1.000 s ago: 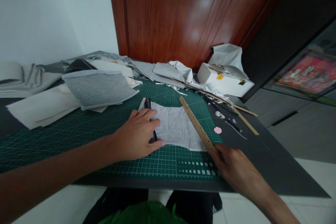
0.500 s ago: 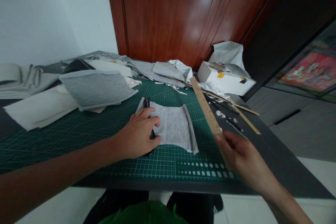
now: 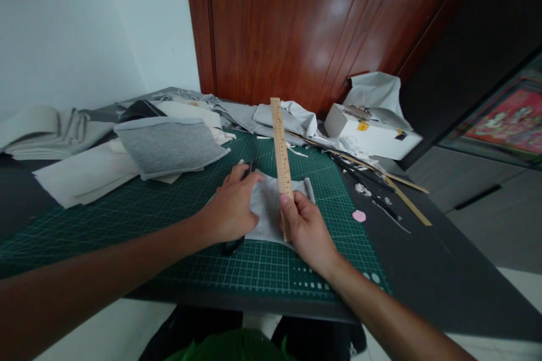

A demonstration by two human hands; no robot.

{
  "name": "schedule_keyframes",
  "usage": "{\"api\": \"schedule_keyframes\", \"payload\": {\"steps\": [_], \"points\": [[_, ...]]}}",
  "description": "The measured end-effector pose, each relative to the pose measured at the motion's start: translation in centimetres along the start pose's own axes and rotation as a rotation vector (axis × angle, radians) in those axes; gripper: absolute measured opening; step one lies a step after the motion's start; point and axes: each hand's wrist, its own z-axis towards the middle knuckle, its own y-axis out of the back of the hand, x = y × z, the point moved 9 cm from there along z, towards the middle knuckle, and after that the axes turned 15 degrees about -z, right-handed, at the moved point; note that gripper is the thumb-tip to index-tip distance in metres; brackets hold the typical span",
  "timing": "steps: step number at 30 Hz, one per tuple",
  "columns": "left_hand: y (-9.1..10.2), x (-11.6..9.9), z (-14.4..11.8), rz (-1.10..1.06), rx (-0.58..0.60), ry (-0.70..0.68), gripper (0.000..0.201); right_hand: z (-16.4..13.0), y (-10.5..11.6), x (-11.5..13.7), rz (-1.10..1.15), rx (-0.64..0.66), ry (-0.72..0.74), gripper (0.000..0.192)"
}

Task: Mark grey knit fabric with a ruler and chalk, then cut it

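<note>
A small light grey fabric piece (image 3: pixel 267 210) lies on the green cutting mat (image 3: pixel 139 211). My left hand (image 3: pixel 231 208) presses flat on its left part, over black scissors (image 3: pixel 232 246) whose handle shows below my palm. My right hand (image 3: pixel 305 229) grips the near end of a wooden ruler (image 3: pixel 280 152), which lies over the fabric's middle and points away toward the door.
Folded grey fabric (image 3: pixel 167 146) and white fabric (image 3: pixel 80 172) lie at the left. A white box (image 3: pixel 372 134) stands at the back right. Thin wooden sticks (image 3: pixel 398 186), dark tools and a pink chalk piece (image 3: pixel 359 215) lie right of the mat.
My right hand has carried the ruler from the fabric's right edge, lifted it, and brought it left over the fabric's middle. My left hand stays on the fabric and scissors.
</note>
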Motion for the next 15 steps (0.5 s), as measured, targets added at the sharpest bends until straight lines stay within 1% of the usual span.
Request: {"api": "schedule_keyframes", "payload": {"steps": [3,5,8,11,15], "points": [[0.0,0.1,-0.1,-0.001,-0.009,-0.023,0.071,-0.5,0.9,-0.4,-0.028,0.013,0.004,0.041],[0.0,0.0,-0.1,0.001,-0.012,-0.019,0.069,-0.8,1.6,-0.7,-0.054,0.007,0.001,0.041],[-0.1,0.0,0.1,0.006,-0.012,-0.011,0.076,-1.2,2.3,-1.0,-0.097,0.013,0.005,0.041],[0.1,-0.1,0.5,-0.021,-0.028,-0.035,0.084,-1.5,2.8,-1.2,-0.136,0.061,0.03,0.04],[0.4,-0.1,0.9,-0.022,-0.027,-0.078,0.081,-1.5,3.2,-1.3,-0.176,0.139,0.092,0.04]]}}
